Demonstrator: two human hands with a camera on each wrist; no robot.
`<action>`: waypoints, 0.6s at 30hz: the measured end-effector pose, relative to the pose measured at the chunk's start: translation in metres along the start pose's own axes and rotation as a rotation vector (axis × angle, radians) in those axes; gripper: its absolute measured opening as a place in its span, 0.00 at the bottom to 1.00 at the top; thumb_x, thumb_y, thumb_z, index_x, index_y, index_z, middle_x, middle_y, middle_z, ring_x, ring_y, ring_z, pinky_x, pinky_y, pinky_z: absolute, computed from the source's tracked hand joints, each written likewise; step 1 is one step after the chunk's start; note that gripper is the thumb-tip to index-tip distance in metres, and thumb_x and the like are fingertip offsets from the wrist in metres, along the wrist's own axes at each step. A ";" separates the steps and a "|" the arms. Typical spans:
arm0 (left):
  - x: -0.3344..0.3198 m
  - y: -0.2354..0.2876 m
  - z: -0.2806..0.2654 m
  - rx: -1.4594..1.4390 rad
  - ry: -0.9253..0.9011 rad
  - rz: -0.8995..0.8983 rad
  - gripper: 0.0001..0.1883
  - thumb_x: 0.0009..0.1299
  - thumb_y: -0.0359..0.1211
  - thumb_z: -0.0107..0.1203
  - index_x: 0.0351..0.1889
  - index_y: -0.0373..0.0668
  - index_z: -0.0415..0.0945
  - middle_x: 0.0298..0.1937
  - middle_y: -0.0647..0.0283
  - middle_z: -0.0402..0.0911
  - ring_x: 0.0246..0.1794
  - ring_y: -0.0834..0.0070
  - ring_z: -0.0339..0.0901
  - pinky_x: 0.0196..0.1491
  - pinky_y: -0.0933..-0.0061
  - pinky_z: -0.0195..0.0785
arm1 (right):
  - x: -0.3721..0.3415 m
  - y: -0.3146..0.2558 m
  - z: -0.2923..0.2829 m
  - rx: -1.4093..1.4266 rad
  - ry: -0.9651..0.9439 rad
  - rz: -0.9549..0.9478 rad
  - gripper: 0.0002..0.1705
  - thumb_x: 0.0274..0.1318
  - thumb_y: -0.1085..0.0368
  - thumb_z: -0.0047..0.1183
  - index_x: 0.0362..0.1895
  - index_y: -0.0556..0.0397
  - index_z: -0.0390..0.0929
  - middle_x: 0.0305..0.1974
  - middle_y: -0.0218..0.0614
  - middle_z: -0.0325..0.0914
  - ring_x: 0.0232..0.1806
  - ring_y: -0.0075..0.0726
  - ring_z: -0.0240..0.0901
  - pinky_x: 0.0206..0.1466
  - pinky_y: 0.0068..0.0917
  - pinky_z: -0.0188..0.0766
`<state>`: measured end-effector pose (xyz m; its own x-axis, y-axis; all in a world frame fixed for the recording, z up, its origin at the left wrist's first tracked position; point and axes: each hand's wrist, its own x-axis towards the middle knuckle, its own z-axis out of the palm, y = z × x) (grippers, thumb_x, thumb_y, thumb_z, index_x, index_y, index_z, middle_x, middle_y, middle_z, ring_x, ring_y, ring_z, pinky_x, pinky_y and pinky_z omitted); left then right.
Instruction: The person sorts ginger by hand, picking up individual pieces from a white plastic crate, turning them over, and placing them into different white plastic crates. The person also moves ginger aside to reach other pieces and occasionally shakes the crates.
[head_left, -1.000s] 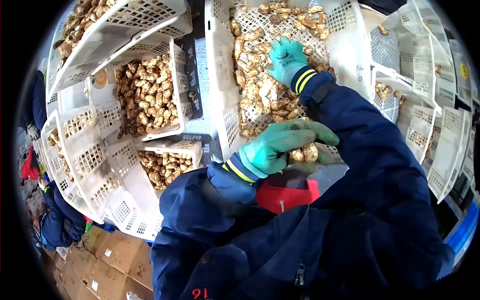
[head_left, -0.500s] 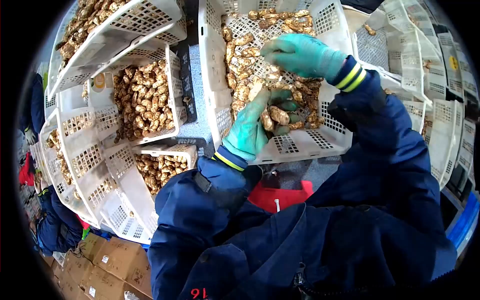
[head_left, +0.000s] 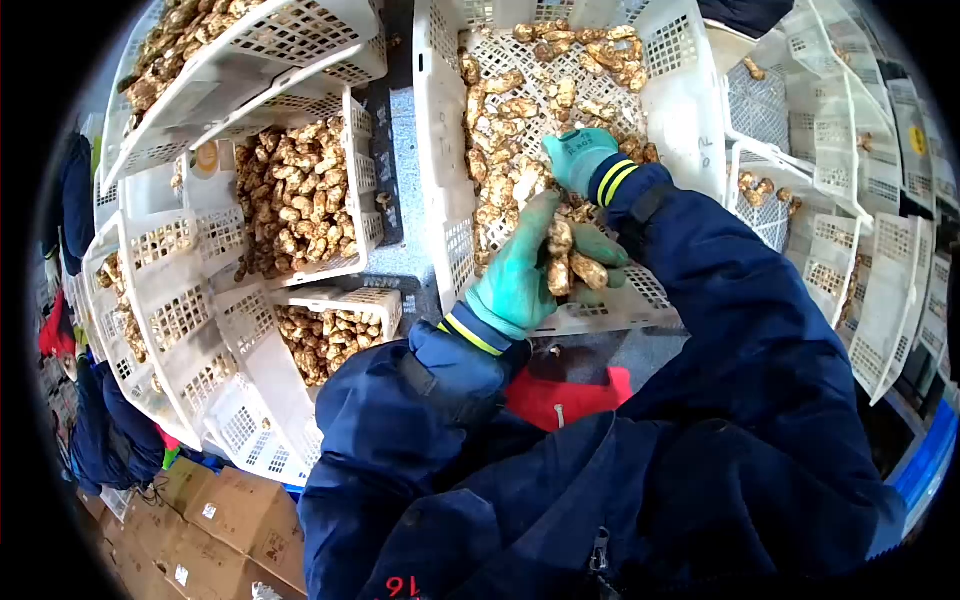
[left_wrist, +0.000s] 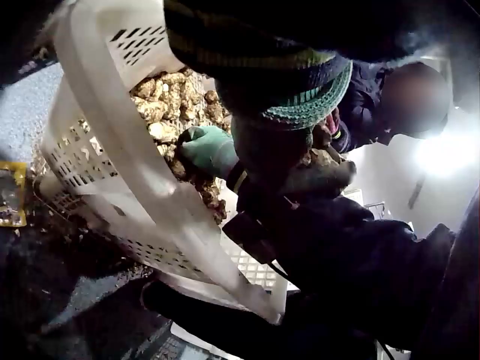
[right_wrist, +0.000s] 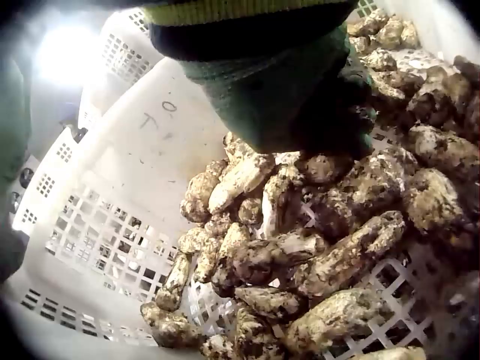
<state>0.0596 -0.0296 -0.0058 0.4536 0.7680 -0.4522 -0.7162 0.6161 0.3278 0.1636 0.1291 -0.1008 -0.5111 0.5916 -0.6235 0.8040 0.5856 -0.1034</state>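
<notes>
My gloved left hand (head_left: 515,275) grips several brown, knobbly mushrooms (head_left: 559,277) over the near end of a white plastic crate (head_left: 690,110). The held mushrooms stick out between thumb and fingers. My right hand (head_left: 582,160), in the same green glove, reaches down among loose mushrooms (head_left: 503,108) on the crate floor, just beyond the left hand. Seen from the left wrist, the right hand (left_wrist: 210,150) has bent fingers against the pile. From the right wrist, its fingers (right_wrist: 352,112) are in dark shadow over the mushrooms; I cannot tell whether they hold one.
At the left, a crate (head_left: 360,170) is heaped with mushrooms, and a smaller one (head_left: 392,310) stands nearer me. More white crates (head_left: 845,150) line the right side, some with a few mushrooms. Cardboard boxes (head_left: 235,510) lie at lower left. Another person (left_wrist: 360,105) is opposite.
The left hand has moved forward over the crate with its mushrooms. The right hand lay spread on the pile, crossed above the left hand, and is now down among mushrooms nearer me.
</notes>
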 end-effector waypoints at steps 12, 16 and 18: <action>-0.009 0.001 0.006 -0.106 -0.052 -0.021 0.29 0.75 0.52 0.39 0.51 0.32 0.73 0.42 0.52 0.79 0.41 0.63 0.80 0.46 0.66 0.75 | -0.005 -0.026 0.002 -0.009 -0.060 0.174 0.19 0.56 0.56 0.45 0.49 0.49 0.75 0.44 0.45 0.81 0.45 0.49 0.79 0.44 0.48 0.73; -0.005 0.000 0.000 -0.089 0.016 0.046 0.27 0.74 0.51 0.41 0.45 0.33 0.74 0.38 0.55 0.79 0.37 0.66 0.79 0.42 0.68 0.75 | 0.001 0.000 0.016 0.034 -0.009 -0.030 0.17 0.55 0.54 0.45 0.44 0.49 0.75 0.43 0.46 0.81 0.44 0.50 0.79 0.44 0.49 0.73; -0.005 -0.001 -0.002 -0.079 0.062 0.071 0.23 0.76 0.47 0.40 0.40 0.34 0.73 0.35 0.57 0.78 0.36 0.68 0.78 0.41 0.71 0.73 | -0.009 -0.001 0.017 -0.016 0.005 -0.016 0.17 0.57 0.54 0.43 0.43 0.49 0.75 0.40 0.45 0.81 0.41 0.50 0.79 0.43 0.49 0.73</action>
<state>0.0563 -0.0345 -0.0056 0.3687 0.7954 -0.4810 -0.7861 0.5430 0.2954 0.1727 0.1139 -0.1089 -0.5254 0.5851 -0.6177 0.7907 0.6038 -0.1006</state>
